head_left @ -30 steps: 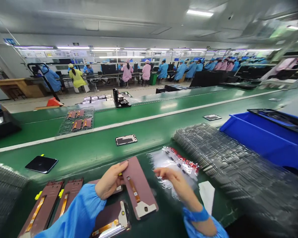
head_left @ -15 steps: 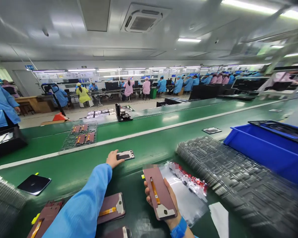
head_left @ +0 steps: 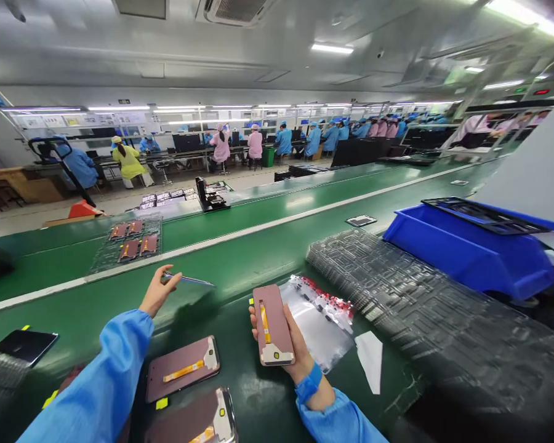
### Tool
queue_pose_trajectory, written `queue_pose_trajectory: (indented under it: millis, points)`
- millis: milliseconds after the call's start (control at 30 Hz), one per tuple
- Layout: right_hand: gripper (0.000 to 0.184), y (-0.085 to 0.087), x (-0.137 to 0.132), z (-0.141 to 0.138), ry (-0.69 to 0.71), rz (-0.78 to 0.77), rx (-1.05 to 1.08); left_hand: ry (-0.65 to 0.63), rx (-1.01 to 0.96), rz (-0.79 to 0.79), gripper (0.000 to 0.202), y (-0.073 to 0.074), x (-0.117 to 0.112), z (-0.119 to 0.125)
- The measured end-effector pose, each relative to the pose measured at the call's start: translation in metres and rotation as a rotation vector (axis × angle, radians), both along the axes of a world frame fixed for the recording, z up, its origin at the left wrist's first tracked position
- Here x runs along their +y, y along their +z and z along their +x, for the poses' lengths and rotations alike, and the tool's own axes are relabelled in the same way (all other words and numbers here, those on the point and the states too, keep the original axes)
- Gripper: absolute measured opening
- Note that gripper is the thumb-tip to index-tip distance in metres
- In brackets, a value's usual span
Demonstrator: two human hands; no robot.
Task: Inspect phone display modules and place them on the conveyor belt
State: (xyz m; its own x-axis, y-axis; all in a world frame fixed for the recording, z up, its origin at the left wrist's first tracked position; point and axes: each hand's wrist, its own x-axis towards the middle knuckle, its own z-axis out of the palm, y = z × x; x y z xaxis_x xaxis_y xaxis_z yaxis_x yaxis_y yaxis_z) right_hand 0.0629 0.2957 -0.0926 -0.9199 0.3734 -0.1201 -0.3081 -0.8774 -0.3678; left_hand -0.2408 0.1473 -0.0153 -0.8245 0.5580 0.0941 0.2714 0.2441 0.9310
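head | right hand cradles phone screen | left hand pinches thin panel (edge-on)

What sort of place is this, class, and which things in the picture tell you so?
This is most likely an electronics factory, on a line assembling phones. Phone display panels with orange flex cables lie at the front, a long green conveyor belt runs past, and rows of workers in smocks and caps sit at benches.

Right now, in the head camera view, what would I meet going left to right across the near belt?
Black panel → left hand gripping an edge-on screen → flat screen → right hand holding a screen → clear bag → white paper → tray stack → blue bin
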Motion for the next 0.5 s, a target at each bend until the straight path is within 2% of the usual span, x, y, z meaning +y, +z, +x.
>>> queue_pose_trajectory:
  millis: [133,267,333,400,500]
  points:
    - [0.048,0.004,-0.007,0.009,-0.015,-0.001,0.016,-0.036,-0.202,0.181,0.079,0.018,-0.049,0.05]
    - [0.047,0.015,-0.022,0.022,-0.048,0.07,0.023,-0.153,-0.499,0.369,0.085,0.013,-0.095,0.121]
    - [0.047,0.022,-0.031,0.028,-0.09,0.218,-0.002,-0.181,-0.581,0.422,0.09,0.006,-0.109,0.154]
    - [0.05,0.027,-0.039,0.035,-0.133,0.438,-0.031,-0.205,-0.621,0.448,0.094,-0.002,-0.116,0.179]
    - [0.06,0.032,-0.049,0.044,-0.146,0.816,-0.036,-0.283,-0.674,0.463,0.093,-0.012,-0.118,0.2]
